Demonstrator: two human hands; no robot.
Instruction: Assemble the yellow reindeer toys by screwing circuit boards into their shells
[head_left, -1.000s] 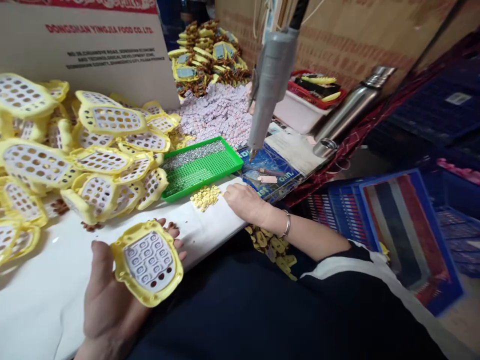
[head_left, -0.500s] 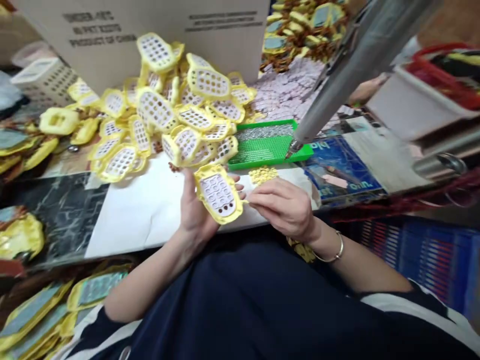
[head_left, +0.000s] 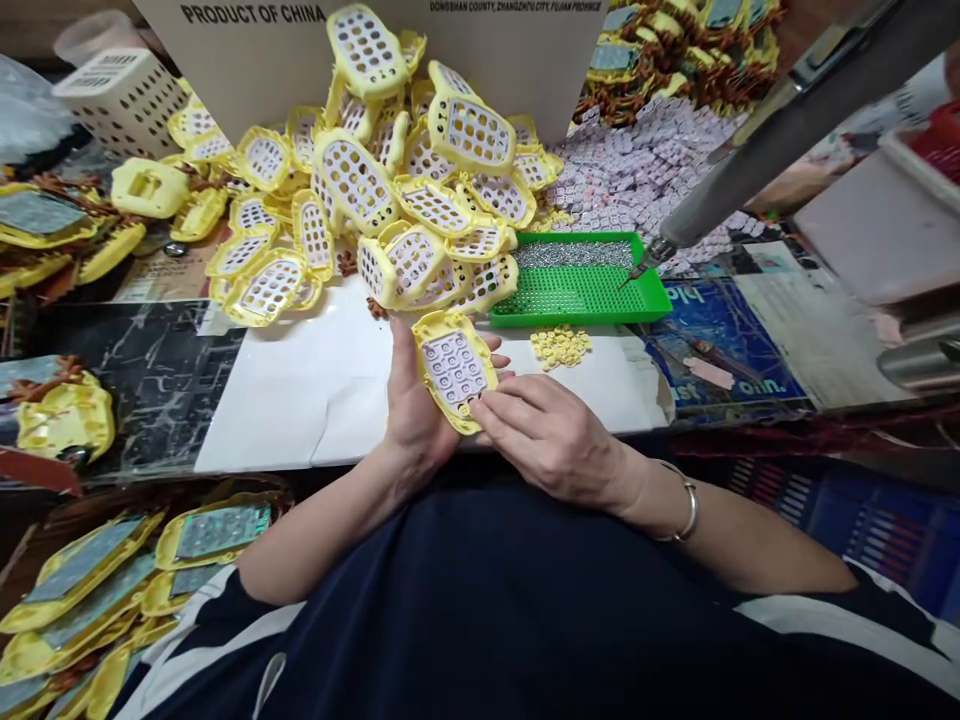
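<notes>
In my left hand [head_left: 421, 405] lies a yellow plastic shell [head_left: 429, 368], its inner side facing up, with the thumb along one edge and the fingers behind it. A whitish button pad [head_left: 454, 365] with raised rings fills most of the shell. My right hand [head_left: 551, 435] is pinched at the shell's lower end, near the dark holes. A small yellow button [head_left: 465, 410] shows at its fingertips, partly hidden by them. Beyond that hand, a small pile of loose yellow buttons [head_left: 561, 347] rests on the white sheet [head_left: 300, 400].
A heap of yellow shells [head_left: 356, 180] stands before a carton [head_left: 517, 60]. Behind the buttons is a green tray [head_left: 581, 317] of tiny metal parts. An electric screwdriver [head_left: 690, 215] hangs over it. Many whitish pads [head_left: 637, 170] lie at the back right.
My right hand has brought the small yellow button from beside the shell to its lower end. The view has shifted, and the left hand still holds the shell.
</notes>
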